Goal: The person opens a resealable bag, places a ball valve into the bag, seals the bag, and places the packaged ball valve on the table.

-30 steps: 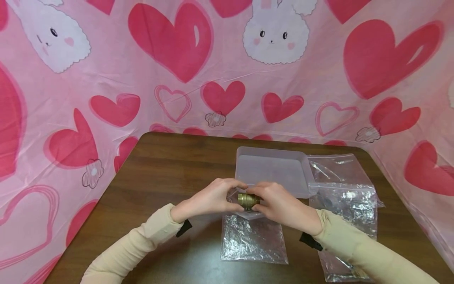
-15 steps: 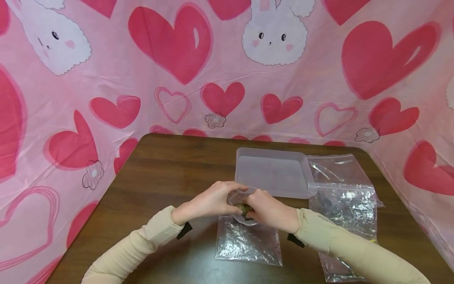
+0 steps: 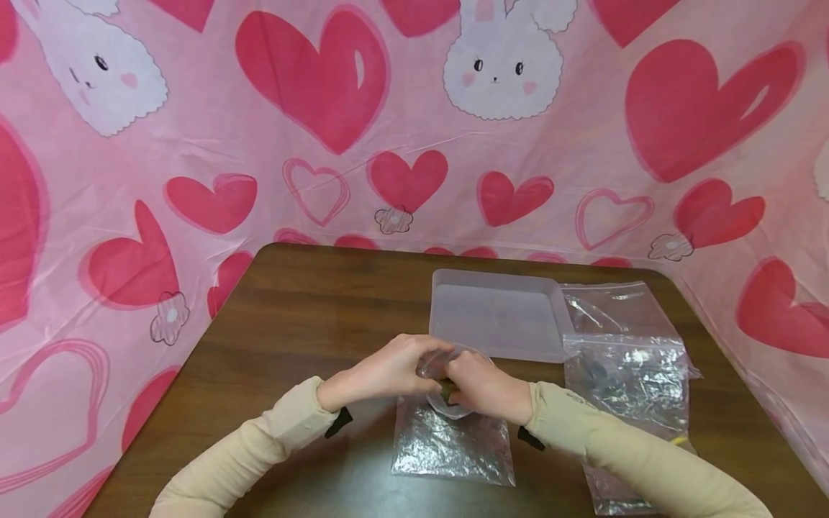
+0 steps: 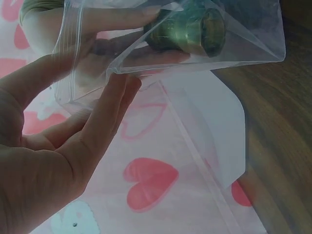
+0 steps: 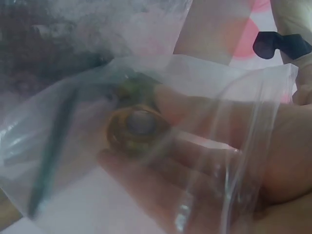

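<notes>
A brass fitting (image 3: 447,390), cylindrical with a ringed open end in the left wrist view, sits inside a clear zip bag (image 3: 450,450). My right hand (image 3: 488,385) reaches through the mouth of the bag and grips the fitting between thumb and fingers. At the mouth's other side, my left hand (image 3: 388,370) holds the rim with thumb and fingers spread apart. Through the blurred plastic in the right wrist view, the fitting (image 5: 139,129) shows its round end, beside a dark greenish bar (image 5: 53,151). In the head view the right hand mostly hides the fitting.
A shallow translucent tray (image 3: 499,316) stands just behind the hands. To its right lie overlapping clear zip bags (image 3: 622,381), one with dark contents and a small yellow piece (image 3: 678,439). The wooden table (image 3: 324,295) ends at a pink heart-patterned cloth.
My right hand has moved left and slightly down with the brass fitting, deeper into the zip bag's mouth. The bag has shifted slightly left; the left hand has barely moved.
</notes>
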A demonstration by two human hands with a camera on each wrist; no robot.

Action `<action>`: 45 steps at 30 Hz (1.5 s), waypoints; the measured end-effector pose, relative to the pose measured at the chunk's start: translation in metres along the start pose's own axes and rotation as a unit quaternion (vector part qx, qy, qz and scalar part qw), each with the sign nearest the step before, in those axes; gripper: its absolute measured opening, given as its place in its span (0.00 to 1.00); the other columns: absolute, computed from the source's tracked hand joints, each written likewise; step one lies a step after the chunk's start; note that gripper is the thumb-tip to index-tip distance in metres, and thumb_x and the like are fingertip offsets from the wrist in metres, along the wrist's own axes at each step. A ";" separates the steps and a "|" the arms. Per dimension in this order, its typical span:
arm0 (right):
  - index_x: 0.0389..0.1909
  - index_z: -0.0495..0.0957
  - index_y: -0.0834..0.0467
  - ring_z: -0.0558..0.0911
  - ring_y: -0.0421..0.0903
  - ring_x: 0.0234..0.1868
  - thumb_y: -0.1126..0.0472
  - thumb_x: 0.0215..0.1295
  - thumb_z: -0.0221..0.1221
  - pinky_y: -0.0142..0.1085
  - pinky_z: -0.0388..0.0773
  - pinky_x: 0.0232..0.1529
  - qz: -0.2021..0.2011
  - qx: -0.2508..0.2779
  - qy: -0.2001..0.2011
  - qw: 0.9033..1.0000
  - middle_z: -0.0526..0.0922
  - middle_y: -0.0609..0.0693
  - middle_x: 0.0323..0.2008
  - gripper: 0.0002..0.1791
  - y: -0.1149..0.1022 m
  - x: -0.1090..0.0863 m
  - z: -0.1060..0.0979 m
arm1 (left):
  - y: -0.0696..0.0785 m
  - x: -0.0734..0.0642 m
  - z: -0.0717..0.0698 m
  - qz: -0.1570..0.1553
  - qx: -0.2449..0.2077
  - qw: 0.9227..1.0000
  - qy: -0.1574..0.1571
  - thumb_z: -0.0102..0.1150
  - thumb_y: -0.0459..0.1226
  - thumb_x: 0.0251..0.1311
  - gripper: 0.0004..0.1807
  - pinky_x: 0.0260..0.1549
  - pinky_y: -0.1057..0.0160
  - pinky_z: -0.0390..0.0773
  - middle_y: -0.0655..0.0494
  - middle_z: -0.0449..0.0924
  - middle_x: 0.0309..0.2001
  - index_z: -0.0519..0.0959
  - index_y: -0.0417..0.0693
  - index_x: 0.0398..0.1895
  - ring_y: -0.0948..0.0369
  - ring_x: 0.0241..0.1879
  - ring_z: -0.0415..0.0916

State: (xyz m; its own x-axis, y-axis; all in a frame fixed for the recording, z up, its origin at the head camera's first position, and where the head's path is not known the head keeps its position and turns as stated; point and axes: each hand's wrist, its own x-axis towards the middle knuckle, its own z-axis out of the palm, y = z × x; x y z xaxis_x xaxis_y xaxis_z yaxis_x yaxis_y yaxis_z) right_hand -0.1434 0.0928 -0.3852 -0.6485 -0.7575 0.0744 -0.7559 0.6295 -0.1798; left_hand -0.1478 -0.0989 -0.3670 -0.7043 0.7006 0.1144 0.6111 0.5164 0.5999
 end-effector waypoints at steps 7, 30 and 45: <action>0.35 0.83 0.57 0.81 0.40 0.36 0.75 0.45 0.68 0.30 0.77 0.35 0.008 0.030 -0.031 0.999 0.87 0.49 0.36 0.15 -0.007 -0.004 -0.016 | 0.000 0.001 0.001 0.011 -0.006 1.000 0.000 0.72 0.34 0.53 0.30 0.38 0.71 0.75 0.49 0.83 0.56 0.76 0.40 0.62 0.63 0.37 0.75; 0.34 0.79 0.53 0.74 0.35 0.29 0.59 0.38 0.79 0.30 0.73 0.29 0.092 0.028 -0.007 0.995 0.80 0.41 0.28 0.21 0.033 -0.064 -0.055 | 0.000 0.002 0.003 0.025 -0.021 0.999 -0.005 0.69 0.33 0.57 0.26 0.26 0.75 0.67 0.50 0.85 0.48 0.78 0.43 0.61 0.75 0.17 0.55; 0.24 0.82 0.54 0.76 0.30 0.27 0.70 0.56 0.67 0.27 0.78 0.29 0.055 0.072 0.043 0.995 0.85 0.42 0.24 0.08 0.051 -0.070 -0.052 | -0.002 0.000 -0.010 0.010 -0.057 0.997 -0.050 0.76 0.41 0.51 0.35 0.28 0.75 0.71 0.54 0.83 0.37 0.76 0.45 0.63 0.76 0.20 0.67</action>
State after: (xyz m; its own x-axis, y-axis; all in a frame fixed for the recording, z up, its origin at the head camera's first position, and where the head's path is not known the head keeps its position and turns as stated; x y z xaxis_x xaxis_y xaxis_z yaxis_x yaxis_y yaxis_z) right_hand -0.1412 0.1869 -0.3485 -0.7366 -0.6638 0.1301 -0.6636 0.6718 -0.3292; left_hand -0.1524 -0.1051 -0.3604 -0.6490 0.7590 0.0518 0.5759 0.4456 0.6853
